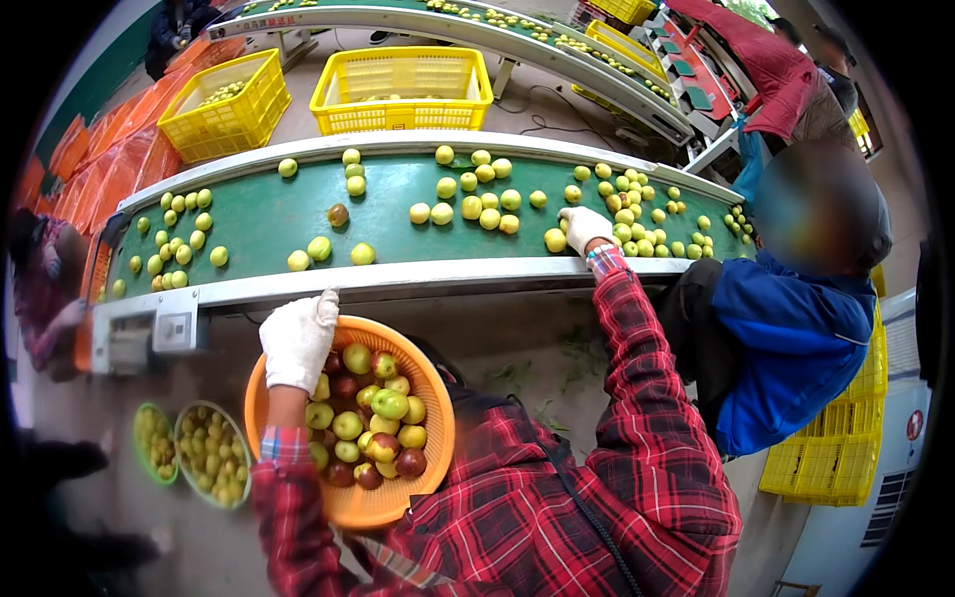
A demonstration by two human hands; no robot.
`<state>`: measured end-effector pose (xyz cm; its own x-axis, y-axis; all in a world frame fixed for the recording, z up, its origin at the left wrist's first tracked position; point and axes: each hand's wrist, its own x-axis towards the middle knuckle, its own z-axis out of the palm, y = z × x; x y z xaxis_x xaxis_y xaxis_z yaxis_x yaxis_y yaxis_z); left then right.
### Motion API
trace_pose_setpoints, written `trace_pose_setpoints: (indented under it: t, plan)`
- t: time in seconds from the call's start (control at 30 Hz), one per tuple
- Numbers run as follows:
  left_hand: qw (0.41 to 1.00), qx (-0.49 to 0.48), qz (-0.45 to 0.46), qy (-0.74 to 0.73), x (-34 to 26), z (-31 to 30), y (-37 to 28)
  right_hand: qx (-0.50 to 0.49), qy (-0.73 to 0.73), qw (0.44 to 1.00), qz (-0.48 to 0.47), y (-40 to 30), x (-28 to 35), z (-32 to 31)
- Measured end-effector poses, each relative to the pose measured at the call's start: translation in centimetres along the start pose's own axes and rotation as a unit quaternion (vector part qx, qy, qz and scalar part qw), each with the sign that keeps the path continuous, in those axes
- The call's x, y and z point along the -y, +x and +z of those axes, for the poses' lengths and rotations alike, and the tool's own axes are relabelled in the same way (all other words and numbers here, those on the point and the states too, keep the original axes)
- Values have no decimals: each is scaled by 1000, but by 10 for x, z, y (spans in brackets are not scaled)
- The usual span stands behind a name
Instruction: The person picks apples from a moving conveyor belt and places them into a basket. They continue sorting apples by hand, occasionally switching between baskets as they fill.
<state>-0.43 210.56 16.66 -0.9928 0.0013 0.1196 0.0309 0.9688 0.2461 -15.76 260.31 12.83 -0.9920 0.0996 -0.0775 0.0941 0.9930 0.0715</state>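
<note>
My right hand [587, 228], in a white glove, reaches over the near rail onto the green conveyor belt [388, 224]. Its fingers curl down by a yellow-green jujube [554, 239]; whether they grip a fruit is hidden. My left hand [298, 342], also gloved, lies over the upper left rim of an orange plastic basket [436, 366], its fingertips close to the conveyor's near rail [418, 276]. The glove hides whether it grips the rim. Inside the basket are several green and red-brown jujubes [389, 404]. One brown jujube [338, 215] lies mid-belt among paler ones.
A co-worker in a blue jacket [798, 328] sits close on my right. Two fruit-filled baskets [248, 481] [136, 440] stand on the floor to the left. Beyond the belt are yellow crates [403, 118] [257, 127] and a second conveyor [462, 31]. Yellow crates [821, 455] are stacked behind the co-worker.
</note>
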Motion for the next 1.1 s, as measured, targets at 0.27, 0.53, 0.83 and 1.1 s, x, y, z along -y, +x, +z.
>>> trace_pose_setpoints:
  t: [0.27,0.53,0.83,1.1]
  plan:
    - [1000,6,-10,1,-22,3,0,-212,498,837,-77,-95,105,-46]
    - [999,26,-7,18,-36,9,6,6,427,742,-516,-206,228,-104]
    - [1000,13,-8,-12,-64,5,-1,-228,222,941,-117,-95,110,-27]
    - [1000,17,-13,1,-80,12,-1,-69,197,978,-26,-53,70,10]
